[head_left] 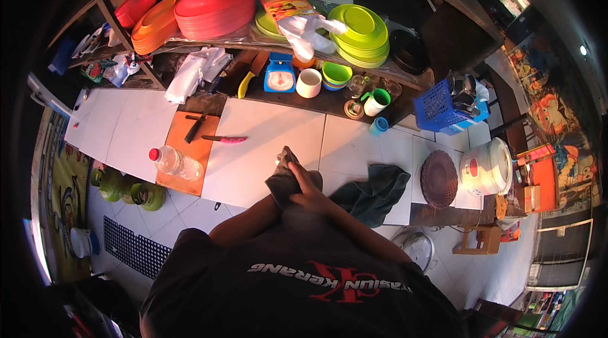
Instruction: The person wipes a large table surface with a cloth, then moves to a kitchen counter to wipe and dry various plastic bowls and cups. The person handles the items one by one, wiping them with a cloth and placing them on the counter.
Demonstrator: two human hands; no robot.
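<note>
Close in front of my chest, above the white tiled counter (266, 124), my right hand (311, 195) grips a dark grey cloth (280, 181). One finger of it stretches along the cloth. My left forearm reaches into the same cloth, which covers my left hand, so its fingers are hidden. Whether anything is wrapped inside cannot be seen. A knife with a pink handle (232, 139) lies on the counter beyond, its blade over an orange cutting board (183, 186). That board also bears a black-handled tool (194, 130) and a clear plastic bottle with a red cap (178, 163).
A dark green cloth (375, 191) is spread at the counter's front edge, right of my arms. Farther right are a brown woven basket (439, 179) and a white bucket (484, 167). Along the back stand a blue kitchen scale (279, 74), cups, and a shelf of stacked pink plates (213, 10).
</note>
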